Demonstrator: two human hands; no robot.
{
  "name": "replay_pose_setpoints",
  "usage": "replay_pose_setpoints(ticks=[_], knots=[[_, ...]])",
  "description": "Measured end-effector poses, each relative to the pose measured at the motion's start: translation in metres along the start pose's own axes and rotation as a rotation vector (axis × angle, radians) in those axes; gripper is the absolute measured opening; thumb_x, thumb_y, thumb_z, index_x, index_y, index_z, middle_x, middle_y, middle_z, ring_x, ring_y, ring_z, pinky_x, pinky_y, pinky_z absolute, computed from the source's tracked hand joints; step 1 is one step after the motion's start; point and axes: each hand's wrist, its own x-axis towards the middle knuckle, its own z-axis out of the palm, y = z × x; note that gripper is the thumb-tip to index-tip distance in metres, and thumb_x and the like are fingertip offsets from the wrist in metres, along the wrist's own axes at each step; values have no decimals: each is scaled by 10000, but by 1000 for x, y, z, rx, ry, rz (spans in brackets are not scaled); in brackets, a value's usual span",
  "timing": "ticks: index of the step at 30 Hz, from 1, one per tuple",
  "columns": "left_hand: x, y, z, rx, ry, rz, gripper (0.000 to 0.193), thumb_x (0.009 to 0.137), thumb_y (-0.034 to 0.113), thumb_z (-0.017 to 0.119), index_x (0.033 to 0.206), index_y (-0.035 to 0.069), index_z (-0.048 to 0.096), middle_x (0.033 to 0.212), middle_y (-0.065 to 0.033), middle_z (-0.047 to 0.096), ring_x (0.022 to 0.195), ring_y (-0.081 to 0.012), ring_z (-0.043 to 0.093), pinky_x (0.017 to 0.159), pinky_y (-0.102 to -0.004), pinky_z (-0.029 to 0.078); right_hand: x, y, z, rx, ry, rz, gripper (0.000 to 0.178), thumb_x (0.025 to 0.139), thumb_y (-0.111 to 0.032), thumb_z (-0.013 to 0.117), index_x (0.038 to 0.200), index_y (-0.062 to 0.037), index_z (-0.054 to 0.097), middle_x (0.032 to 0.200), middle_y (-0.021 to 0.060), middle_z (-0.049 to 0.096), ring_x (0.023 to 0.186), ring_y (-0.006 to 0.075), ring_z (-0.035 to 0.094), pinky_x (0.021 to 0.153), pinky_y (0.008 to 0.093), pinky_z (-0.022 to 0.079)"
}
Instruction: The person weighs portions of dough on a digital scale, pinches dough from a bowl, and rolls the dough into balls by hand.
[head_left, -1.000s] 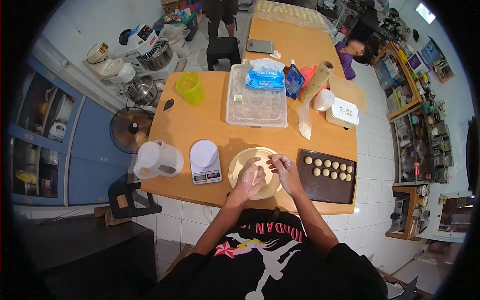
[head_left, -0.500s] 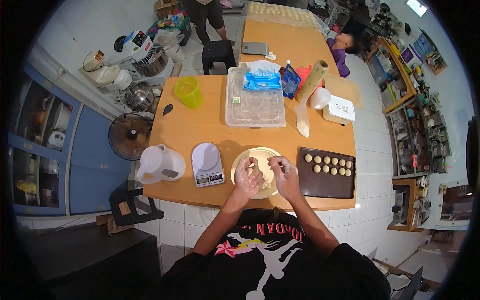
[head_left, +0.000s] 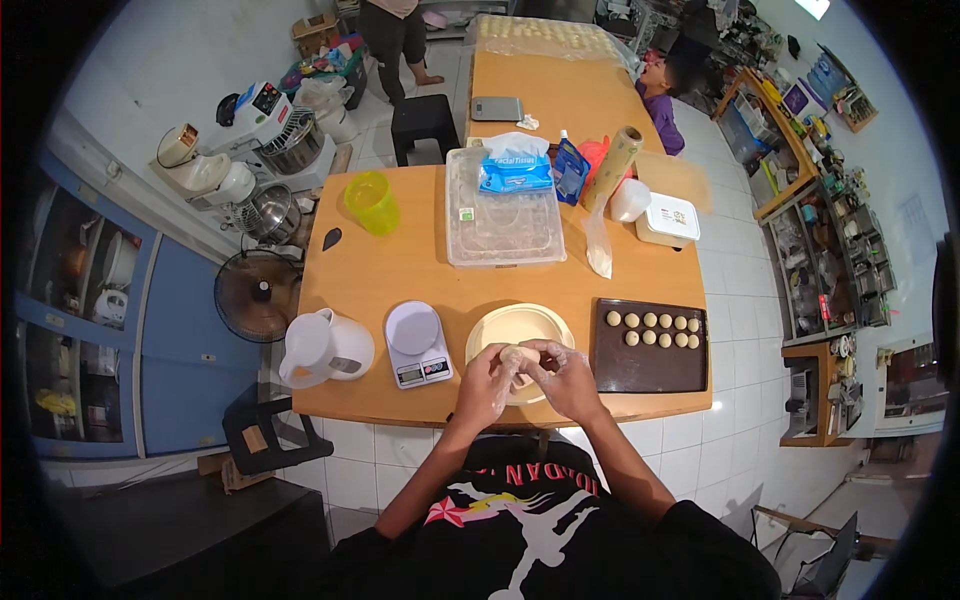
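Left hand (head_left: 485,385) and right hand (head_left: 565,382): both gripping one dough lump (head_left: 519,354) | lump: over cream bowl (head_left: 516,325), near side | which way its long side points: can't tell, hands hide most | brown tray (head_left: 645,373) with dough balls (head_left: 649,338): right of bowl

My left hand (head_left: 485,387) and right hand (head_left: 567,386), apart earlier, now meet above near side of bowl (head_left: 520,322); pale lump (head_left: 519,354), apparently dough, now between both.
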Motion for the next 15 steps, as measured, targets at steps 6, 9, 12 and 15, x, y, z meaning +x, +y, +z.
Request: replay_pose_setpoints(ticks=[6,9,12,15], knots=[[-4,21,3,197,136,36,279,983,247,532,989,-18,620,745,-18,626,624,-57,551,561,-226,449,4,-9,-23,137,-72,112,274,878,-154,678,1062,46,646,849,64,678,725,88,596,667,239,488],[4,30,7,-150,31,38,299,976,279,547,984,-11,620,742,-31,622,625,-68,548,584,-228,454,5,-5,-33,320,-29,93,200,884,-66,659,1054,39,642,861,39,660,709,71,585,647,223,487],[5,30,19,-429,99,-19,300,989,260,519,1024,-26,602,775,-57,630,652,-89,564,605,-238,462,7,1,-37,639,-22,158,164,889,-59,648,1027,28,641,844,40,658,695,97,609,639,224,501],[6,31,16,-568,-104,23,302,997,257,495,1068,-21,590,832,-74,636,673,-122,579,635,-266,473,9,2,-43,959,-30,217,167,892,-79,651,1037,1,630,833,43,654,674,106,617,614,219,505]])
